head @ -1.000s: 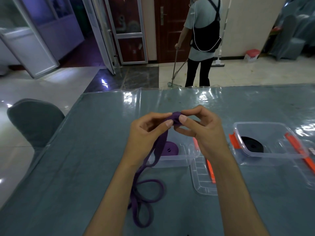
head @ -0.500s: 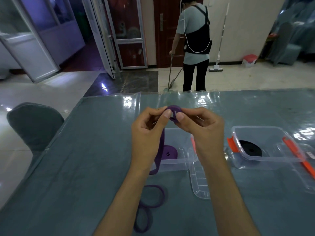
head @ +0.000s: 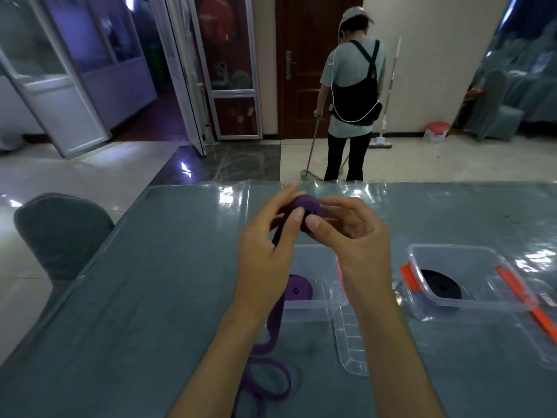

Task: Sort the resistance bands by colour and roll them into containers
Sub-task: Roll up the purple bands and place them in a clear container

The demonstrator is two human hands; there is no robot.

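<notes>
Both hands hold a purple resistance band point(head: 307, 211) above the table, its upper end wound into a small roll. My left hand point(head: 268, 248) pinches the roll from the left and my right hand point(head: 352, 233) pinches it from the right. The loose tail of the band hangs down behind my left wrist and loops on the table point(head: 268, 384). Below my hands stands a clear container point(head: 313, 309) with one rolled purple band point(head: 297, 289) inside. To the right, another clear container point(head: 470, 300) holds a rolled black band point(head: 441, 286).
A clear lid point(head: 349, 342) lies between the two containers, and an orange-clipped lid point(head: 539, 315) lies at the far right. A grey chair point(head: 60, 236) stands left of the table. A person point(head: 351, 107) sweeps the floor beyond the far table edge.
The roll in my fingers has grown thicker as more band is wound on. The tail on the table has become shorter. The person behind has moved to the right.
</notes>
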